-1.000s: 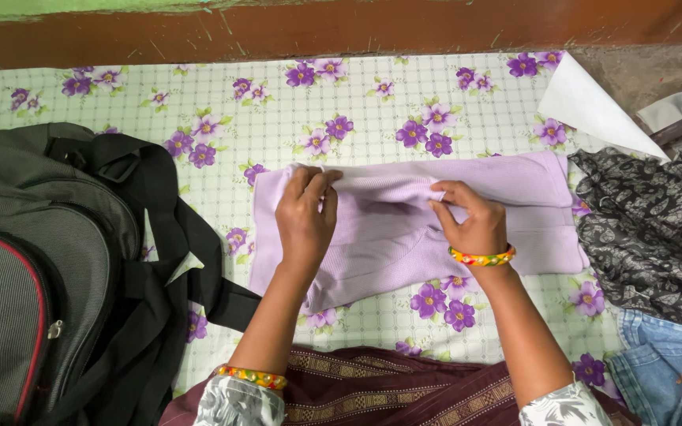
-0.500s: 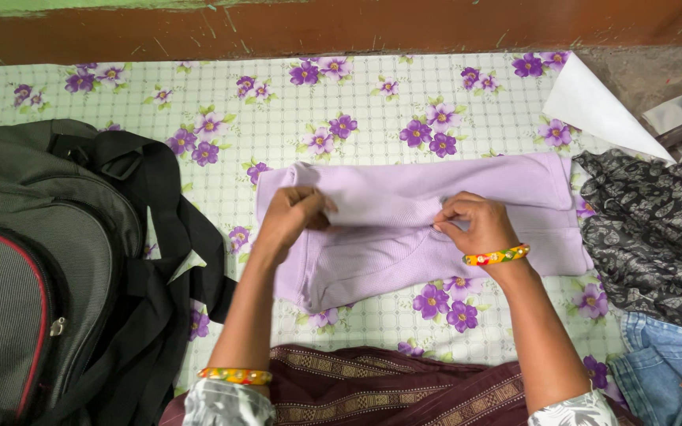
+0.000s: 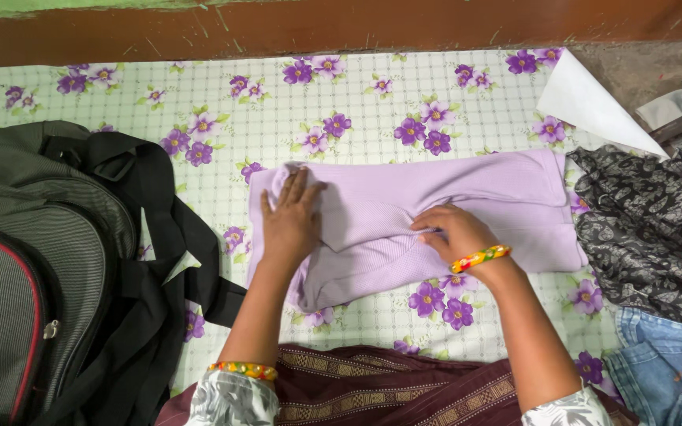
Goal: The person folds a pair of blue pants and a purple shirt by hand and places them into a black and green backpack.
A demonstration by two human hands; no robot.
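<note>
a dark grey backpack with slack black straps lies left of the left hand, whose grip is spread flat and wide on the soft ribbed lilac garment, folded on the flower-printed sheet. the right hand, its grip curled, pinches a fold near the middle. released unevenly, the limp knit could spring open or crease; patterned black cloth lies right.
</note>
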